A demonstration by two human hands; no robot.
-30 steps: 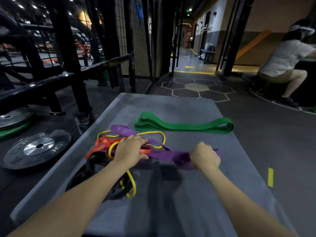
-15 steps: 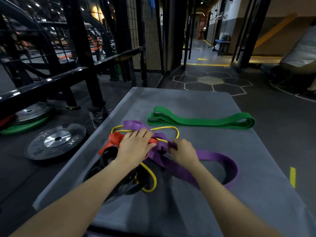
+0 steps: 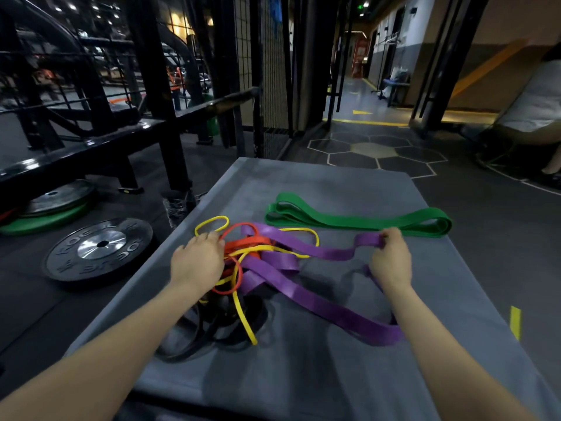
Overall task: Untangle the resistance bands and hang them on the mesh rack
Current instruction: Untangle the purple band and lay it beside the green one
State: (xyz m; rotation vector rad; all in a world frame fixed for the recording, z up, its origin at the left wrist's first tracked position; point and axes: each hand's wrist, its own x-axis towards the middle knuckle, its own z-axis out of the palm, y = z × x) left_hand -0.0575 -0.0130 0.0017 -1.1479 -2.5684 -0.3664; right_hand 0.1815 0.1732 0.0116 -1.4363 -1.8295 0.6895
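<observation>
Right hand [image 3: 391, 262] grip pinching purple band [image 3: 321, 253]; left hand [image 3: 195, 262] flat, unclenched, pressing tangle [image 3: 243, 256].

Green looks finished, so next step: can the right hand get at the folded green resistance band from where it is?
Probably yes: right hand sits just before the folded green resistance band, nothing between, though it grips the purple band.

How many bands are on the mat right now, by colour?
Green: 1, lying apart from the tangle
Purple: 1, one end in the right hand
Yellow: at least 1, loops hard to separate
Orange: 1
Black: 1, possibly more
Total: about 5
</observation>
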